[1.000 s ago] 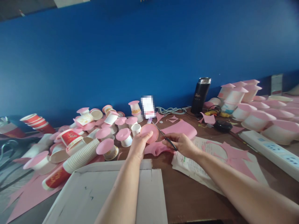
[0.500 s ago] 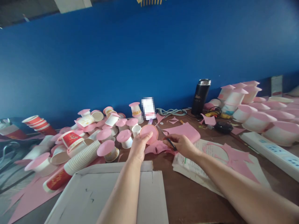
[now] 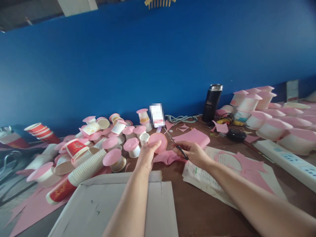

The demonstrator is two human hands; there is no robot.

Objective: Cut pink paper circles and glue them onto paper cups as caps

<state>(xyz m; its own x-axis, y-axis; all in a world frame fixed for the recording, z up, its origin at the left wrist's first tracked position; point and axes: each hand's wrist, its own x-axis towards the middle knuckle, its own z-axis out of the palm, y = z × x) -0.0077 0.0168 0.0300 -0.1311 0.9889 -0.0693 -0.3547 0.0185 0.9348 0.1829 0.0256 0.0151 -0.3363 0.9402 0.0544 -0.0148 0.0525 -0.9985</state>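
Observation:
My left hand point(image 3: 148, 153) is closed around the edge of a pink paper disc point(image 3: 158, 140), with the thumb lying on its face. The disc has a thin orange rim, and what is behind it is hidden. In my right hand point(image 3: 189, 153) is a slim, dark-handled pair of scissors point(image 3: 182, 152), its thin metal blades pointing up and left beside the disc. The fingers partly cover the handle. Just below both hands lies a cut pink paper scrap point(image 3: 165, 158) on the brown table point(image 3: 195, 210).
Paper cups with pink discs point(image 3: 112, 157) crowd the left, beside a long stack of cups point(image 3: 86, 168). A grey-white box point(image 3: 118, 204) sits in front. To the right are a black thermos point(image 3: 212, 102), a power strip point(image 3: 286, 161), a pink paper sheet point(image 3: 195, 136) and pink-topped cups point(image 3: 274, 128).
My right hand and the scissors have shifted very slightly right and down. The left hand still holds the disc in nearly the same place.

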